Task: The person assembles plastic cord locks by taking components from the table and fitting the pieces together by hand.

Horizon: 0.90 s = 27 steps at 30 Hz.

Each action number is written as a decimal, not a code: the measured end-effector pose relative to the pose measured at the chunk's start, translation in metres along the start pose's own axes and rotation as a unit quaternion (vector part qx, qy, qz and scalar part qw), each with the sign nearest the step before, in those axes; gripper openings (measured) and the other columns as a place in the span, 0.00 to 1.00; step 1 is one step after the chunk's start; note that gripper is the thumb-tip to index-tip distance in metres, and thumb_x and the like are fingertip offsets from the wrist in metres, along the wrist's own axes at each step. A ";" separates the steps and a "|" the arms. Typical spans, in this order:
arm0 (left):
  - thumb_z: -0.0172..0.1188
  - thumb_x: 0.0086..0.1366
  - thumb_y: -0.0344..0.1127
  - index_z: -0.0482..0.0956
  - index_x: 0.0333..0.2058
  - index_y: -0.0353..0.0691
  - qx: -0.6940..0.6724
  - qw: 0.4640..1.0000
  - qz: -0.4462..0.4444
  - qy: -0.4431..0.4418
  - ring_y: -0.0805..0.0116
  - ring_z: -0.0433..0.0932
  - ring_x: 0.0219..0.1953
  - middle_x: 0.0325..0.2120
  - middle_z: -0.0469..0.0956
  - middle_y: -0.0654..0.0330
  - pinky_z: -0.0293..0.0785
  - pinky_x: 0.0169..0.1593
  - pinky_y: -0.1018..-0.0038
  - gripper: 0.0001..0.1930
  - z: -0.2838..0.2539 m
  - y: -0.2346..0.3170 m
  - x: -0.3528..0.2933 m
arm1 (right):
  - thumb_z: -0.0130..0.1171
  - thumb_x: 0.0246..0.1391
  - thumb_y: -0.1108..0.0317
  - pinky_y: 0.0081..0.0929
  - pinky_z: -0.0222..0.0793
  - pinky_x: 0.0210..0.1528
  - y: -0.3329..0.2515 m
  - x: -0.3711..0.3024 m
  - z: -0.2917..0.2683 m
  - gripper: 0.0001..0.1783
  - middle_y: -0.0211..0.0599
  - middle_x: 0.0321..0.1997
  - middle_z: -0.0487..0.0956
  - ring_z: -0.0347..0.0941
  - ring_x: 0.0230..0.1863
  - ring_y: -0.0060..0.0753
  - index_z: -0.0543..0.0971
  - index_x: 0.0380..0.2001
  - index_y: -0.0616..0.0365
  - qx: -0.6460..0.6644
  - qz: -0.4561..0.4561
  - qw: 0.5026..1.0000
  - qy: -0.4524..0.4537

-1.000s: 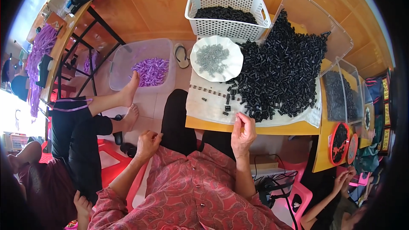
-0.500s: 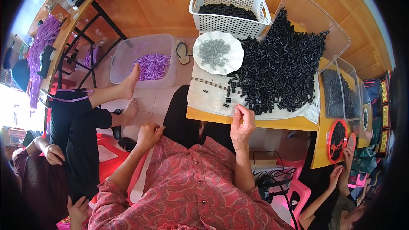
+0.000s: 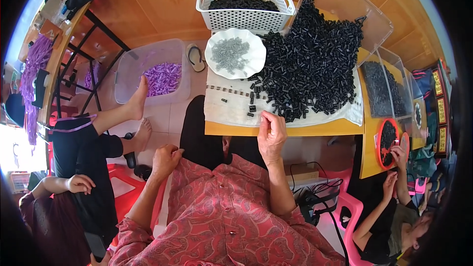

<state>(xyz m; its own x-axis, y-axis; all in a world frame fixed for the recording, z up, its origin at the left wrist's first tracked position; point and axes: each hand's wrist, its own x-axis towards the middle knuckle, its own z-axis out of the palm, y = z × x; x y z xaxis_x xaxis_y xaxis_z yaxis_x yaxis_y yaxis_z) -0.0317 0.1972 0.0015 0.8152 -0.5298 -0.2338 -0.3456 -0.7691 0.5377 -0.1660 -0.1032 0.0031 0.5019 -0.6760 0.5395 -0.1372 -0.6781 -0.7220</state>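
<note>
My right hand [image 3: 272,137] is at the front edge of a white cloth [image 3: 224,117], thumb and forefinger pinched together; anything between them is too small to make out. Just left of its fingertips lie a few small black cylindrical pieces [image 3: 253,109]. A large heap of such black pieces [image 3: 310,64] covers the cloth beyond. Over my lap, my left hand [image 3: 166,161] is closed, its fingertips pressed together, and whatever it may hold cannot be seen. A white scalloped dish [image 3: 214,66] of small clear grey pieces [image 3: 230,53] stands left of the heap.
Behind the dish stands a white perforated basket [image 3: 241,19] with black pieces. A clear bin [image 3: 345,0] lies tipped behind the heap. On the floor, a translucent tub [image 3: 129,76] holds purple pieces. People sit at both sides; a red tray [image 3: 380,148] is by the right one.
The whole view has shifted, moving the table leftward and up in the picture. My hands keep their pinched shapes. The right person's hand now reaches into the red tray; a phone shows at lower left.
</note>
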 end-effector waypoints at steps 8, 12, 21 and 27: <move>0.62 0.58 0.39 0.81 0.31 0.32 0.001 1.000 0.005 0.019 0.52 0.79 0.31 0.28 0.80 0.47 0.74 0.37 0.63 0.13 0.003 -0.001 -0.001 | 0.58 0.51 0.82 0.30 0.70 0.30 0.000 0.000 0.001 0.07 0.40 0.32 0.79 0.74 0.31 0.38 0.78 0.35 0.61 -0.026 -0.026 0.999 -0.003; 0.62 0.58 0.39 0.81 0.31 0.32 0.006 1.000 0.009 0.004 0.52 0.79 0.32 0.28 0.80 0.48 0.74 0.38 0.63 0.13 0.002 -0.002 -0.002 | 0.58 0.51 0.81 0.29 0.70 0.29 0.002 -0.003 0.001 0.07 0.40 0.32 0.78 0.73 0.32 0.38 0.78 0.35 0.61 -0.031 -0.032 0.999 -0.004; 0.61 0.59 0.42 0.82 0.32 0.33 0.017 1.000 0.004 -0.017 0.46 0.78 0.37 0.32 0.80 0.46 0.74 0.44 0.58 0.15 0.001 0.001 0.000 | 0.56 0.49 0.84 0.32 0.70 0.32 0.008 0.003 -0.011 0.13 0.40 0.33 0.77 0.72 0.32 0.43 0.77 0.39 0.60 -0.165 -0.030 0.984 0.062; 0.61 0.57 0.39 0.82 0.31 0.32 0.024 0.999 0.024 0.004 0.48 0.78 0.33 0.29 0.79 0.46 0.73 0.40 0.60 0.13 0.002 0.002 -0.001 | 0.55 0.51 0.83 0.26 0.73 0.36 0.014 0.002 -0.016 0.15 0.38 0.36 0.79 0.75 0.35 0.34 0.79 0.42 0.59 -0.075 0.022 0.997 0.010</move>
<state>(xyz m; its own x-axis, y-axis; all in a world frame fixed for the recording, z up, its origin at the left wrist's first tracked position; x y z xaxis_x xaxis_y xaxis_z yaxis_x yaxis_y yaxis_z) -0.0340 0.1955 0.0007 0.8004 -0.5641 -0.2028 -0.4057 -0.7589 0.5094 -0.1804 -0.1188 0.0010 0.4765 -0.7103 0.5181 -0.2860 -0.6825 -0.6726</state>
